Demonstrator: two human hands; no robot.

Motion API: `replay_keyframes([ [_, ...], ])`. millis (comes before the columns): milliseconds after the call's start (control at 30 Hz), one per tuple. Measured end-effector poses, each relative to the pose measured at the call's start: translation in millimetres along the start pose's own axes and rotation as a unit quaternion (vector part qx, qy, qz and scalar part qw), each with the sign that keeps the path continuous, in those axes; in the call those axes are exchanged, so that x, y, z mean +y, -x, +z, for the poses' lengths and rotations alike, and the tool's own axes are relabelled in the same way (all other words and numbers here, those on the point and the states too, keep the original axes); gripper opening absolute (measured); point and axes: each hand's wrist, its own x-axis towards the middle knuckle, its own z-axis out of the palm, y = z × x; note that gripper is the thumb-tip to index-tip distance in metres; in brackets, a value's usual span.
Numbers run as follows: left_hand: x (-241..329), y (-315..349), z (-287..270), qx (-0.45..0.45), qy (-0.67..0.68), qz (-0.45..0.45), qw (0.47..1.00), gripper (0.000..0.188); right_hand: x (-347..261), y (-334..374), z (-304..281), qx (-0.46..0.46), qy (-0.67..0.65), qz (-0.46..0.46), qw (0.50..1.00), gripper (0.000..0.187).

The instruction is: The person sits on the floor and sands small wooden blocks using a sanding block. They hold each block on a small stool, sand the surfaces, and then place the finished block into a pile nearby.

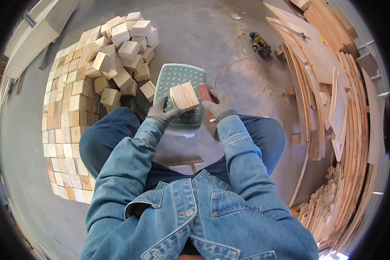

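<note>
A pale wooden block (184, 96) with layered grain on its front face rests tilted over a green, bumpy-topped plastic stool (177, 73) between my knees. My left hand (164, 111), in a grey glove, grips the block at its lower left corner, thumb against the near edge. On the other side my right hand (219, 105), also gloved in grey, is closed round a flat red rectangular block (206, 98) whose exact kind I cannot make out. The red block is upright just right of the wooden one, with a small gap between them.
Stacked wooden blocks (67, 117) form a wide pile at left, with loose blocks (128, 50) heaped at its far end. A yellow-and-black power tool (260, 45) lies on the floor at far right. Boards and planks (329, 86) line the right side.
</note>
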Motion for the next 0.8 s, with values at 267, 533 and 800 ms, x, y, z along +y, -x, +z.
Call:
replay_keyframes([
  [267,-2.2,-3.7,7.0,-0.024,0.045,0.005,0.999,0.104,-38.2,11.4,-2.8,-0.077,0.015,0.002,0.997,0.072],
  [533,5.2,-3.7,11.9,0.002,0.249,0.064,0.966,0.093,-36.1,14.9,-2.8,-0.015,0.066,-0.095,0.993,0.069],
  [800,-2.6,1.9,14.3,0.03,0.178,0.016,0.984,0.076,-32.4,35.0,-4.1,-0.056,0.141,-0.07,0.986,0.065],
])
